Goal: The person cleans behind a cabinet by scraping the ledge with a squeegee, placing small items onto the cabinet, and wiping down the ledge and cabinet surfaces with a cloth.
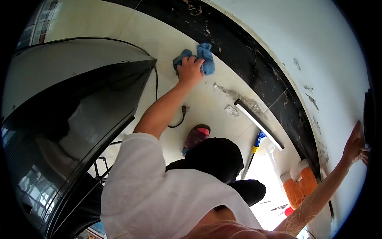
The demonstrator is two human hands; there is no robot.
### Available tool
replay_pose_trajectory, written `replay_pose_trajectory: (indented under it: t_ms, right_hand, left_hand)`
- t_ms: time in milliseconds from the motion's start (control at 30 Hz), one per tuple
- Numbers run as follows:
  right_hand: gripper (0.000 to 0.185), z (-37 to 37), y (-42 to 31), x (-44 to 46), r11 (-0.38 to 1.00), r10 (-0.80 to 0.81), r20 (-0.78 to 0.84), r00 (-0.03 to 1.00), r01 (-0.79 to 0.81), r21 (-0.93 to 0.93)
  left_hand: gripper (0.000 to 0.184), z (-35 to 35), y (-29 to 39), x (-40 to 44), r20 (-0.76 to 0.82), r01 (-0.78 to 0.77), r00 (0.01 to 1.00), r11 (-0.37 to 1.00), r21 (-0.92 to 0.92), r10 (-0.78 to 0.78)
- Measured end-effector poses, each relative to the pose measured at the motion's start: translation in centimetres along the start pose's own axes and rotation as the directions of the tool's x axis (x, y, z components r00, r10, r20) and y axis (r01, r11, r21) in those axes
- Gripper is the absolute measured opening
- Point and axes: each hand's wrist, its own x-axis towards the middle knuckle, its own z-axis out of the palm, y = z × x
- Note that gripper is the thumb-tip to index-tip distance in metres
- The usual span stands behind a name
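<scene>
My left hand (191, 71) is closed on a crumpled blue cloth (205, 59), pressing it onto the pale floor tiles near the black marble baseboard (238, 49). Folds of the cloth stick out on both sides of the fingers. At the far right, my right hand (354, 148) is raised against the white wall (338, 79), beside a dark object at the edge of view. Its fingers are spread, partly hidden by that object, and I see nothing held in it.
A glossy black cabinet (103, 99) fills the left side. A black cable with a plug (184, 111) lies on the floor. Right of my foot are grey debris (232, 111), a squeegee-like bar (258, 124), a blue-and-yellow handle (257, 142) and an orange item (300, 187).
</scene>
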Motion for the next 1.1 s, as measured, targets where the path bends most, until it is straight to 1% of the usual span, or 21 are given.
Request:
replay_pose_trajectory:
  t_ms: [67, 133, 200, 233, 267, 300, 333, 367, 433, 467, 500, 567, 600, 700, 833, 867, 933, 967, 1033, 1067, 1100]
  right_hand:
    - [0.081, -0.3, -0.3, 0.2, 1.000, -0.002, -0.013, 1.000, 0.002, -0.006]
    - [0.082, -0.5, -0.4, 0.3, 1.000, 0.004, -0.008, 1.000, -0.004, -0.004]
    - [0.082, -0.4, -0.4, 0.4, 1.000, 0.007, -0.001, 1.000, -0.007, 0.003]
    - [0.083, -0.3, -0.4, 0.4, 1.000, 0.005, 0.000, 1.000, -0.005, 0.005]
    - [0.083, -0.4, -0.2, 0.3, 1.000, 0.008, 0.006, 1.000, -0.008, 0.002]
    - [0.083, -0.5, 0.0, 0.2, 1.000, 0.007, 0.012, 1.000, -0.007, 0.007]
    - [0.084, -0.6, 0.2, 0.2, 1.000, 0.009, 0.016, 1.000, -0.009, 0.002]
    - [0.084, -0.6, 0.3, 0.2, 1.000, 0.008, 0.023, 1.000, -0.008, 0.002]
    - [0.085, -0.7, 0.7, 0.2, 1.000, 0.016, 0.032, 0.999, -0.016, 0.000]
    - [0.085, -0.7, 0.8, 0.3, 1.000, 0.016, 0.033, 0.999, -0.017, 0.003]
    - [0.086, -0.8, 0.8, 0.3, 1.000, 0.024, 0.036, 0.999, -0.024, 0.001]
    - [0.086, -0.7, 0.4, 0.7, 0.999, 0.033, 0.033, 0.999, -0.034, 0.025]
    - [0.087, -0.8, -0.1, 1.0, 0.999, 0.034, 0.016, 0.999, -0.035, 0.029]
    - [0.088, -1.7, -1.4, 2.2, 0.998, 0.057, -0.034, 0.998, -0.056, 0.021]
    - [0.090, -4.6, -3.0, 4.8, 0.996, 0.082, -0.137, 0.987, -0.087, -0.036]
    - [0.090, -5.1, -3.3, 5.3, 0.994, 0.087, -0.156, 0.984, -0.095, -0.044]
    - [0.095, -5.9, -3.6, 5.7, 0.997, 0.069, -0.152, 0.986, -0.074, -0.029]
    - [0.095, -5.9, -3.6, 5.8, 0.996, 0.077, -0.157, 0.985, -0.082, -0.029]
    - [0.089, -5.8, -3.8, 5.5, 0.988, 0.157, -0.116, 0.981, -0.154, 0.032]
    - [0.087, -4.2, -3.6, 4.4, 0.920, 0.286, 0.029, 0.958, -0.283, 0.270]
    - [0.087, -4.4, -3.8, 4.5, 0.918, 0.284, 0.029, 0.958, -0.281, 0.279]
  left_hand:
    - [0.040, 1.4, -2.3, 0.9, -0.055, -0.115, 0.993, 0.967, -0.226, 0.105]
    - [0.044, -1.5, -3.5, 4.2, -0.134, 0.051, 0.984, 0.907, -0.417, -0.117]
    - [0.048, -4.9, -5.0, 9.0, -0.328, 0.039, 0.926, 0.913, -0.406, -0.185]
    - [0.047, -5.2, -6.5, 12.6, -0.479, -0.020, 0.868, 0.955, -0.295, -0.129]
    - [0.045, -6.2, -7.4, 15.4, -0.448, 0.015, 0.885, 0.970, -0.243, -0.126]
    - [0.038, -7.6, -6.3, 17.2, -0.424, 0.156, 0.882, 0.977, -0.146, -0.205]
    - [0.035, -8.9, -5.6, 19.1, -0.248, 0.294, 0.908, 0.935, -0.201, -0.339]
    - [0.035, -8.6, -4.6, 20.0, -0.237, 0.290, 0.912, 0.934, -0.207, -0.336]
    - [0.030, -7.4, -2.3, 21.9, -0.063, 0.341, 0.939, 0.939, 0.041, -0.338]
    - [0.028, -3.1, -1.9, 22.3, -0.362, 0.332, 0.875, 0.943, -0.035, -0.321]
    - [0.029, -4.7, 0.1, 20.4, -0.166, 0.119, 0.983, 0.964, 0.237, -0.081]
    - [0.031, -3.0, 2.3, 18.2, -0.158, 0.233, 0.957, 0.969, -0.087, -0.244]
    - [0.039, -0.7, 2.5, 16.5, -0.310, 0.065, 0.947, 0.996, -0.055, -0.079]
    - [0.027, 0.7, 6.9, 10.8, -0.194, -0.098, 0.977, 0.995, -0.020, 0.092]
    - [0.030, 1.9, 10.2, 4.1, -0.054, -0.243, 0.970, 0.954, -0.178, 0.237]
    - [0.030, 3.0, 9.7, 3.7, -0.073, -0.246, 0.969, 0.954, -0.173, 0.236]
    - [0.032, 5.0, 8.6, 3.5, -0.183, -0.336, 0.941, 0.857, -0.392, 0.285]
    - [0.032, 4.1, 8.0, 3.8, -0.190, -0.340, 0.939, 0.858, -0.386, 0.287]
    - [0.036, 1.1, 5.7, 4.3, -0.259, -0.218, 0.962, 0.801, -0.558, 0.081]
    - [0.039, -0.1, 4.5, 5.0, -0.128, -0.107, 0.992, 0.656, -0.747, 0.015]
    - [0.042, -1.5, 3.4, 5.4, 0.013, 0.023, 1.000, 0.471, -0.882, -0.024]
